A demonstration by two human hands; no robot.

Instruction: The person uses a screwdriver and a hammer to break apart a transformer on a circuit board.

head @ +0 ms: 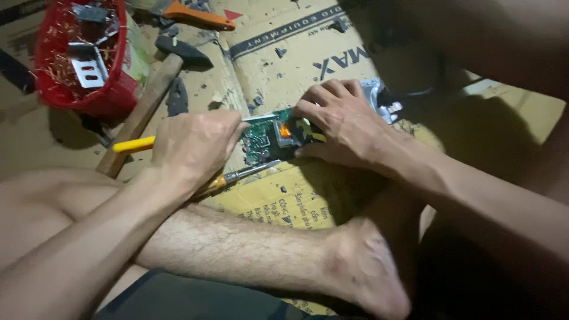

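Both hands meet over a green circuit board (261,139) lying on flattened cardboard (278,59) on the floor. The left hand (195,145) is curled shut at the board's left edge, with a yellow handle (133,144) sticking out of the fist to the left; whether the fingers also press on the board is hard to tell in this dim view. The right hand (341,121) is clamped down on the board's right end, fingers arched over an orange-wound coil (285,130). The board's long axis runs roughly left to right, tilting slightly up toward the right, component side up. A screwdriver (237,176) lies just below the board, shaft pointing up-right, tip near the lower edge. The person's crossed leg (255,246) closes off the near side. To the upper left lie a hammer (160,77), dark pliers (177,96) and a red basket (83,53) of metal brackets, well apart from the board. Beyond the board the cardboard is open apart from small dark scraps.
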